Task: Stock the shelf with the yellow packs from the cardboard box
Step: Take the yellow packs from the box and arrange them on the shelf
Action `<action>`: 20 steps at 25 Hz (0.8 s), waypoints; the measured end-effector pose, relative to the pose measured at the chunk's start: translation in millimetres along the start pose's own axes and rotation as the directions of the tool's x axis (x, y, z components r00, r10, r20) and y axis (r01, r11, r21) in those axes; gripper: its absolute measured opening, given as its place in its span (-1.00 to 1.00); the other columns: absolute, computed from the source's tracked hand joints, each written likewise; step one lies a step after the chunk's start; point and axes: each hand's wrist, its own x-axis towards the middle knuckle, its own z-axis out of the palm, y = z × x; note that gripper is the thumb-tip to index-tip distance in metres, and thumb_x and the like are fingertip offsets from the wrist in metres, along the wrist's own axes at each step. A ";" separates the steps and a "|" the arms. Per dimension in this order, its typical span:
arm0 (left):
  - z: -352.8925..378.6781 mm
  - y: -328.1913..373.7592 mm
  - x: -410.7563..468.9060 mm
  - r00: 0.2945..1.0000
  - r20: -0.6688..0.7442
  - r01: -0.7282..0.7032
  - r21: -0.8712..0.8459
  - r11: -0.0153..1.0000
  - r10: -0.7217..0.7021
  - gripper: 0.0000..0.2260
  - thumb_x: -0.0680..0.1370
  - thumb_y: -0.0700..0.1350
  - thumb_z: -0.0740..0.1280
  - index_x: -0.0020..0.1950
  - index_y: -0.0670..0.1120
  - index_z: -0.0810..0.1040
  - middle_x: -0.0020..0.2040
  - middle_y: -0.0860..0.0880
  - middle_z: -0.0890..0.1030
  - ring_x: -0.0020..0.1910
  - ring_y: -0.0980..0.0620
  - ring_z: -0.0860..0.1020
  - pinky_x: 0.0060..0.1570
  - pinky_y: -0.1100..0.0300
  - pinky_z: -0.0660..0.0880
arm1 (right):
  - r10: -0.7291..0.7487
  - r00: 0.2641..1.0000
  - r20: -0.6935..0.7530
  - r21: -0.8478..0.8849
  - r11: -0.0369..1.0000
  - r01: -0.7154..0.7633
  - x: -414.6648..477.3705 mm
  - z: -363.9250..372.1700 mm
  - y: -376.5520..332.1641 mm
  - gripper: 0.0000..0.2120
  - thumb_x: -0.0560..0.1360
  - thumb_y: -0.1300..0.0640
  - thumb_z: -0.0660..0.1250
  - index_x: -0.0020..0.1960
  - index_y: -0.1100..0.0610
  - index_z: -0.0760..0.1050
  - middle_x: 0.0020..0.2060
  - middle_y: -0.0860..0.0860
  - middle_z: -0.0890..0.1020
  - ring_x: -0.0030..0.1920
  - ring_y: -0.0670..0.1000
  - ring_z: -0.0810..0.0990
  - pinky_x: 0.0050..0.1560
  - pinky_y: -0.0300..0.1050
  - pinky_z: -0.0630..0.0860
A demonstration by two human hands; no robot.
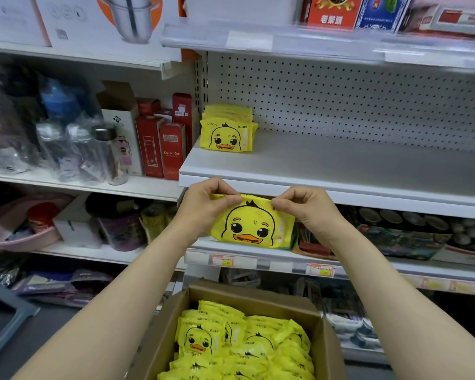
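Note:
A yellow pack with a duck face (251, 224) hangs upright in front of the white shelf's front edge (340, 192). My left hand (203, 207) pinches its top left corner and my right hand (307, 208) pinches its top right corner. On the shelf, at its far left against the pegboard, stands a row of the same yellow packs (228, 130), duck face forward. Below my arms an open cardboard box (258, 298) holds several more yellow packs (244, 344) lying loosely.
The white shelf board runs bare to the right of the stocked packs. Red boxes (165, 144) and clear bottles (93, 152) fill the bay to the left. Another shelf with a price rail (313, 41) overhangs above. Mixed goods sit on the lower shelves behind my hands.

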 end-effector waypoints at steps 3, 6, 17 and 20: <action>-15.1 -9.2 18.9 0.982 0.182 0.044 0.072 0.996 -0.057 -0.94 0.44 -0.19 0.51 -0.20 -0.09 0.65 -0.19 -0.02 0.69 -0.16 0.09 0.62 -0.09 0.21 0.52 | 0.001 0.994 -0.106 0.012 1.000 0.000 15.0 5.7 2.4 -0.93 0.35 0.23 0.56 -0.24 0.17 0.67 -0.26 0.08 0.72 -0.24 -0.01 0.66 -0.15 -0.15 0.59; -32.4 -15.2 39.8 0.940 0.316 0.114 0.058 0.992 -0.126 -0.95 0.45 -0.22 0.49 -0.17 -0.16 0.64 -0.18 -0.06 0.70 -0.16 0.06 0.64 -0.08 0.19 0.54 | 0.015 0.993 -0.121 0.015 1.000 -0.013 30.1 18.9 8.2 -0.92 0.35 0.23 0.57 -0.26 0.15 0.68 -0.27 0.08 0.72 -0.24 -0.01 0.66 -0.16 -0.13 0.57; -68.4 -22.5 208.1 0.992 0.102 0.057 0.106 0.993 -0.068 -0.95 0.47 -0.12 0.49 -0.16 -0.07 0.66 -0.12 0.01 0.70 -0.03 0.06 0.61 0.09 0.16 0.48 | -0.153 0.914 -0.377 -0.142 0.984 0.106 196.7 46.6 -20.7 -0.82 0.36 0.17 0.58 -0.31 -0.01 0.62 -0.31 -0.08 0.66 -0.25 -0.08 0.59 -0.09 -0.19 0.53; -70.9 -45.7 260.8 0.999 0.048 -0.003 0.160 0.987 -0.005 -0.89 0.46 -0.09 0.51 -0.26 0.04 0.66 -0.20 0.04 0.69 -0.14 0.03 0.61 -0.02 0.06 0.53 | -0.185 0.912 -0.367 -0.255 0.963 0.093 250.3 47.9 -11.8 -0.85 0.35 0.09 0.59 -0.30 -0.08 0.65 -0.26 -0.16 0.70 -0.14 -0.15 0.66 0.04 -0.21 0.54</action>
